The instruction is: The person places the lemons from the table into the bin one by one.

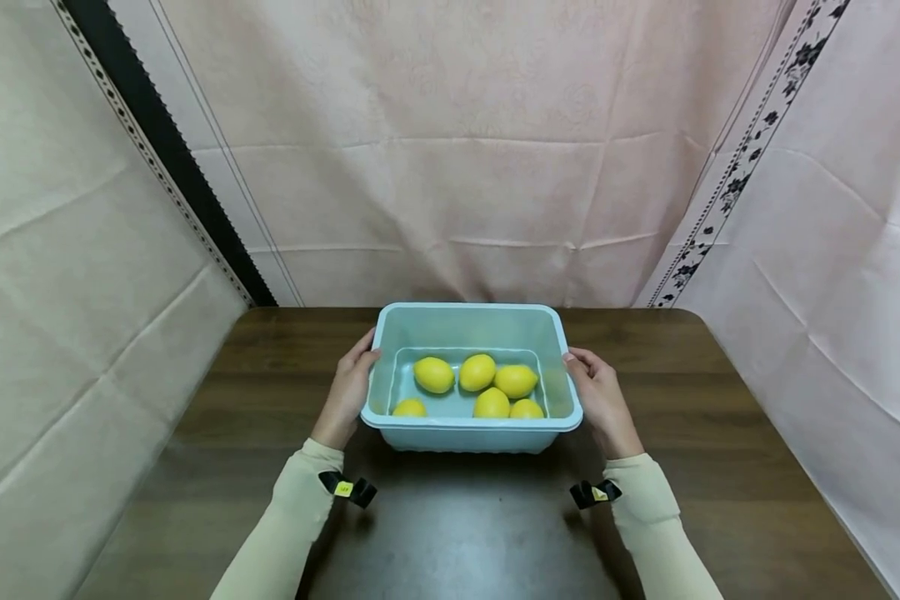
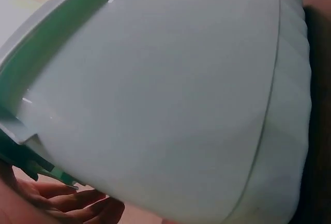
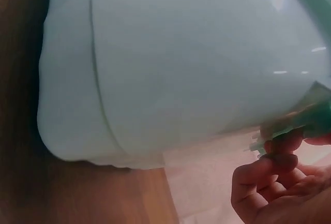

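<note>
A light blue plastic basin (image 1: 465,436) is between both hands near the far side of the table. Several yellow lemons (image 1: 477,372) lie loose on its bottom, two or three partly hidden by the near rim. My left hand (image 1: 351,385) grips the left rim, thumb on top and fingers beneath its edge. On the opposite side my right hand (image 1: 600,392) holds the right rim, its curled fingers (image 3: 251,182) under the lip in the right wrist view. The basin's smooth outer wall (image 2: 155,89) fills most of the left wrist view.
The basin is over a dark brown wooden table (image 1: 450,533) with rounded far corners. Pale cloth (image 1: 450,167) hangs behind the table and along both sides. Black camera bands (image 1: 348,489) sit on both wrists, over light sleeves.
</note>
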{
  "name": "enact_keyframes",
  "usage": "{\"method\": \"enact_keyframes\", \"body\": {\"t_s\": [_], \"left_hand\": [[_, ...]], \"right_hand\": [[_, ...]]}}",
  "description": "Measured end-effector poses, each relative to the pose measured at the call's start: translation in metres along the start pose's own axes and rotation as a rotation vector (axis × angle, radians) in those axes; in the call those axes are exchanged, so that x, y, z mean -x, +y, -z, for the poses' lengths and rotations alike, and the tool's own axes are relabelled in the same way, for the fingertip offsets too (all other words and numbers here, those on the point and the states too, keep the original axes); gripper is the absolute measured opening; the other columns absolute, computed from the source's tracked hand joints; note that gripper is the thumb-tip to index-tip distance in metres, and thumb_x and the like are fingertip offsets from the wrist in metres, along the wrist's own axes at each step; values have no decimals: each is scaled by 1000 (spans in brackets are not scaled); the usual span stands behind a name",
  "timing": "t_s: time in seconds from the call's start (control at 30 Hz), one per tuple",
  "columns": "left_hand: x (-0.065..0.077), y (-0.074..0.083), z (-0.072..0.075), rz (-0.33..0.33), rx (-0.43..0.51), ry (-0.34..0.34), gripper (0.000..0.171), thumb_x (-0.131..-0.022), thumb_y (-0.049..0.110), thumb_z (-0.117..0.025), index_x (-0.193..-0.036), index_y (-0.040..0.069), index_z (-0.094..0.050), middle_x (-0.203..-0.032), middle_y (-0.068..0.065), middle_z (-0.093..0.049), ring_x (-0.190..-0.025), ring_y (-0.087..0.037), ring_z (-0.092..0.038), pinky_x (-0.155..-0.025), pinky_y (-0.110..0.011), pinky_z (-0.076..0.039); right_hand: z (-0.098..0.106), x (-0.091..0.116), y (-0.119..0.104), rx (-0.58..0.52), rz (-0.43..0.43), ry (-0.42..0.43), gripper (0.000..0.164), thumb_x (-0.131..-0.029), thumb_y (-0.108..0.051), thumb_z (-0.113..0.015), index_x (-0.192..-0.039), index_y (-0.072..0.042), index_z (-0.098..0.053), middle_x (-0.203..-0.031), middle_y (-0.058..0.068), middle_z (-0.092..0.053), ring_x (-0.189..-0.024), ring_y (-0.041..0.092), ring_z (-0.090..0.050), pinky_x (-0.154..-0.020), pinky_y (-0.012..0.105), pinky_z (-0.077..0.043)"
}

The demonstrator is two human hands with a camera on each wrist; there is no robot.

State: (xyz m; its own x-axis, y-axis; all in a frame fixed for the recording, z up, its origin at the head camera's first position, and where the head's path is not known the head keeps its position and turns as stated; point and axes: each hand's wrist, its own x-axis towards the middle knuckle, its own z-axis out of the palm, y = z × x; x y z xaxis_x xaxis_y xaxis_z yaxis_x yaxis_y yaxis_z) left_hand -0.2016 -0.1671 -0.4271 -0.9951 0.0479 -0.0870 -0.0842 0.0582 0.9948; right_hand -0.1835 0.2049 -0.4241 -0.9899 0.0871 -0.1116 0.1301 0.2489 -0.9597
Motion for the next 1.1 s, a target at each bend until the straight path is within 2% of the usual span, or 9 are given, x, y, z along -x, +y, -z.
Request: {"method": "enact_keyframes", "body": {"t_s": [0.13,0.3,0.37,0.47,0.6,0.7,0.8,0.93,1.1], "left_hand": [[-2,1,-1,-93,-131,49,55,-115,26,-39,-167,10,-31,-169,-14,-35,-151,-31,-39,-121,-55,-34],[0,-4,7,-204,-400,122,55,-114,39,-42,-162,11,-42,-157,-18,-51,-140,-35,-53,-114,-56,-44],[0,-8,13,-247,-484,141,57,-114,44,-41,-161,11,-44,-156,-19,-52,-139,-36,-54,-112,-57,-45],[0,-12,24,-303,-588,164,61,-113,50,-38,-161,12,-43,-159,-19,-49,-143,-39,-50,-114,-61,-42],[1,-13,37,-374,-740,213,64,-112,53,-38,-161,12,-43,-164,-19,-43,-150,-42,-40,-117,-66,-33],[2,-12,46,-451,-881,264,63,-112,49,-44,-160,8,-45,-161,-22,-45,-149,-45,-40,-117,-67,-31],[1,-12,51,-539,-1040,306,62,-111,45,-49,-157,3,-47,-157,-26,-48,-146,-46,-43,-118,-66,-31],[-3,-17,53,-614,-1198,354,65,-107,45,-56,-155,2,-49,-153,-28,-52,-144,-47,-45,-119,-65,-30],[-10,-26,56,-602,-1298,392,74,-103,50,-60,-161,8,-42,-158,-28,-47,-146,-48,-41,-122,-64,-27]], "right_hand": [[8,-3,0,38,28,-21,57,-114,-41,-42,-155,-2,-46,-139,22,-57,-110,22,-57,-84,24,-52],[23,-3,7,93,108,-13,59,-116,-43,-32,-152,1,-45,-119,23,-64,-94,17,-63,-78,31,-55],[28,-2,10,163,172,33,57,-116,-41,-33,-150,2,-46,-113,24,-66,-92,23,-66,-77,37,-58],[32,-2,12,330,283,100,52,-115,-37,-39,-150,2,-47,-123,26,-65,-109,35,-66,-89,47,-56],[32,-8,11,545,392,117,54,-114,-35,-45,-155,1,-43,-146,30,-51,-135,48,-49,-107,65,-42],[31,-14,11,664,404,108,58,-114,-38,-45,-159,-2,-39,-159,32,-37,-147,54,-32,-112,76,-28],[33,-18,11,767,384,114,60,-114,-42,-42,-162,-7,-37,-166,32,-25,-153,58,-16,-111,84,-15],[38,-20,16,835,358,135,63,-113,-47,-40,-165,-12,-33,-171,30,-13,-156,59,1,-108,88,0],[41,-24,27,862,340,162,71,-112,-58,-32,-168,-14,-27,-173,29,-5,-155,58,11,-106,88,9]]}}
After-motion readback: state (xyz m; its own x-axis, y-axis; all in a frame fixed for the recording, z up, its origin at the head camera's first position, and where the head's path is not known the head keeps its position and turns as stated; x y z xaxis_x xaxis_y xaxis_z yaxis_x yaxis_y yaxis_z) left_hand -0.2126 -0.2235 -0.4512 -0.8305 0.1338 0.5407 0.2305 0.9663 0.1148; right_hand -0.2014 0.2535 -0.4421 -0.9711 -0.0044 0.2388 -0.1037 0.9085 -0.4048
